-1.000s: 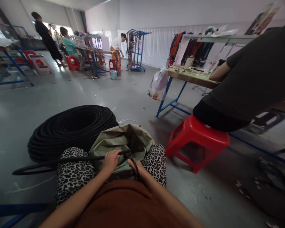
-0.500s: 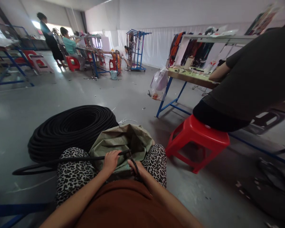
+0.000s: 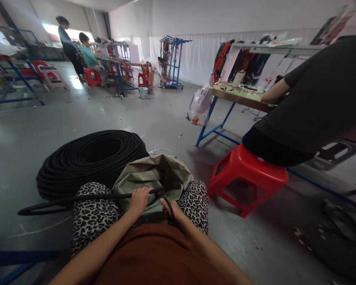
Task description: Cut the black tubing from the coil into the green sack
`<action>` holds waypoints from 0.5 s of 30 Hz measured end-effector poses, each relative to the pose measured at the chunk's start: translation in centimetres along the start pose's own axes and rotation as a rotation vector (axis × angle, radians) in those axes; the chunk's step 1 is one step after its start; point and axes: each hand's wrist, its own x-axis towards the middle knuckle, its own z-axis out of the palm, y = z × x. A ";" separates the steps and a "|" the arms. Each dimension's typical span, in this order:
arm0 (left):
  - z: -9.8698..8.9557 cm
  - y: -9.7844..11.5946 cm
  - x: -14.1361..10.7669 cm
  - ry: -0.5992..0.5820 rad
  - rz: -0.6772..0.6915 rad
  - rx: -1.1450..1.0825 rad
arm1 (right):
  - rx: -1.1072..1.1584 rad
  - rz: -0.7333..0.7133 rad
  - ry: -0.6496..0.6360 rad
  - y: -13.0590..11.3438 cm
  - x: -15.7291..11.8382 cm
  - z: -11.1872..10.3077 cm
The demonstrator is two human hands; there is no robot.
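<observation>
Grips a black cord (image 3: 109, 196) with the left hand (image 3: 140, 199), with back of hand uppermost and fingers closed over the top, just short of the cord's end. Grasps a dark-handled tool (image 3: 169, 206), similar to scissors, with the right hand (image 3: 174, 208), lower than and just beside the left. Points the front of the tool at the cord's end, within the open mouth of a green-grey sack (image 3: 133, 176). Cannot confirm contact between tool and cord at this size.

Runs, as cord path, from the left hand across the left knee of the leopard-print trousers (image 3: 93, 211), out to a narrow bend at far left, then back toward the knee. Cannot trace the return strand beyond that point.

Sack position: between the knees, with creased, folded rim and shadowed interior. Ahead and to the left, on the grey floor (image 3: 118, 114): a large black coil (image 3: 71, 168), partly hidden by knee and sack. Just beyond the sack: fine white strands (image 3: 160, 150).

Shows at right a co-worker (image 3: 317, 95) in a dark top, seated on a red stool (image 3: 255, 164), with a forearm at a table (image 3: 240, 95). Includes, at the table corner, a hanging plastic bag (image 3: 199, 106). Shows in the background a blue rack (image 3: 177, 59) near a stooping person (image 3: 154, 65).
</observation>
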 end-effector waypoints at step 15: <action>-0.5 0.2 -0.5 0.048 -0.040 0.064 | -0.194 -0.087 0.102 -0.5 -0.7 0.0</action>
